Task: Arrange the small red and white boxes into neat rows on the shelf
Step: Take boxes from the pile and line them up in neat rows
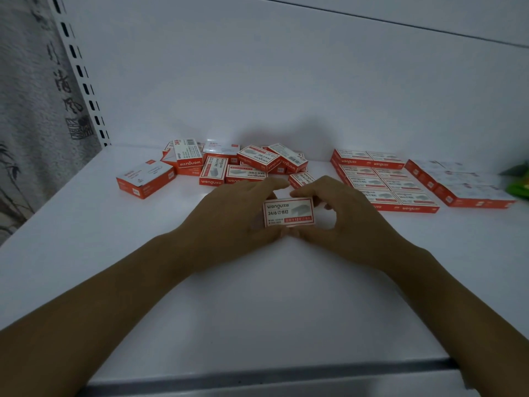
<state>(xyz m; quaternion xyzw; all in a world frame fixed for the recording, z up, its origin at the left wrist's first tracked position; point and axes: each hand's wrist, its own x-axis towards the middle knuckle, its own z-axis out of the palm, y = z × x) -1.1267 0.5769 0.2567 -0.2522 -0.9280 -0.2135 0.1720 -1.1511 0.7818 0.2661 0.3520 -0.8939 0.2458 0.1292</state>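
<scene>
A small red and white staple box [288, 212] is held above the white shelf [257, 296], its printed face toward me. My left hand [234, 216] grips its left end and my right hand [340, 219] grips its right end, thumbs below and fingers over the top. Behind my hands lies a loose pile of several boxes [246, 164], some tilted or stacked crookedly. A larger box [144, 177] lies apart at the left. To the right, several boxes form neat rows [383, 179] lying flat.
More flat boxes in a row [458, 181] lie at the far right, next to something green [518, 179] at the frame edge. A slotted white upright [81, 73] stands at the back left. The shelf's front lip [272, 376] runs below my forearms.
</scene>
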